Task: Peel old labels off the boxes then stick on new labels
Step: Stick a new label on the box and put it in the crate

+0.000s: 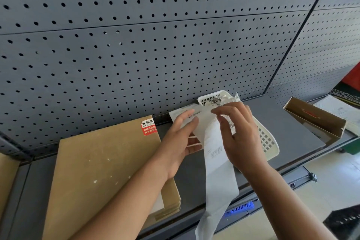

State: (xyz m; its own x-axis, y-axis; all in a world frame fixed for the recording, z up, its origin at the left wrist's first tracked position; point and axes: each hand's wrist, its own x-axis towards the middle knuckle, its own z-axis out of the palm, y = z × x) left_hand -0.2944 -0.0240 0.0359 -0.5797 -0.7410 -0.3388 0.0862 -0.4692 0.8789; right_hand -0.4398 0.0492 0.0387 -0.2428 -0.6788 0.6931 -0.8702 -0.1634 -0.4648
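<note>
A flat brown cardboard box (105,171) lies on the grey shelf (288,128) at the left, with a red and white sticker (149,127) at its far right corner. A long white strip of labels (218,177) hangs down over the shelf's front edge. My left hand (181,140) holds the strip's upper part from behind, fingers spread. My right hand (239,134) pinches a crumpled white label piece (227,121) at the top of the strip. A white slotted basket (266,142) with torn label scraps stands right behind my hands.
A grey pegboard wall (155,45) rises behind the shelf. An open brown box (315,121) sits at the right end of the shelf, papers beyond it. Another cardboard edge (5,177) shows at far left. A blue price tag (239,207) sits on the shelf's front rail.
</note>
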